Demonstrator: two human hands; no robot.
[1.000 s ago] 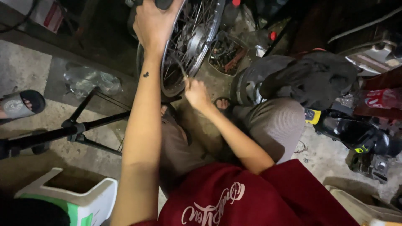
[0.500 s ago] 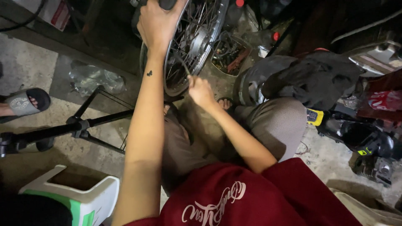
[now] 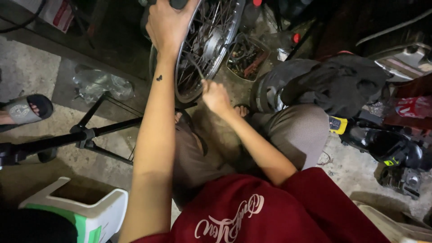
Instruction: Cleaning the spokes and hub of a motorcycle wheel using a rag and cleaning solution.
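**A:** Status: spoked wheel (image 3: 208,45) stands upright on the concrete floor (image 3: 40,72), between the person's knees. Left hand (image 3: 168,24) is clamped over the top of the tyre and rim, fingers wrapped round. Right hand (image 3: 215,93) sits low at the spokes, fingers pinched narrow on what looks like a thin tool or a spoke; too small to tell which.

**B:** Risks?

**A:** Main one, in my view: the wheel is steadied by that one grip only. If the left hand slackens while the right one levers, the wheel could roll or tip toward the tray of small parts (image 3: 246,57) just behind it.

**B:** Pinch hazard?

**A:** Likely. Right fingers are inside the spoke pattern, near the hub. Any rotation would trap them between spokes.

**B:** Slip?

**A:** If the thin tool jumps off, knuckles go into spokes or rim. Light is poor too, so seating is hard to check.

**B:** Surroundings?

**A:** Crowded. Black tripod (image 3: 90,135) lies across the floor at the left, near the left knee; crumpled clear plastic (image 3: 101,83) beside it. Dark cloth on a tyre (image 3: 333,81) at the right, black-and-yellow power tool (image 3: 382,146) near the right knee. A shifted leg could knock any of these. Someone else's sandalled foot (image 3: 24,108) sits at the far left, well apart.
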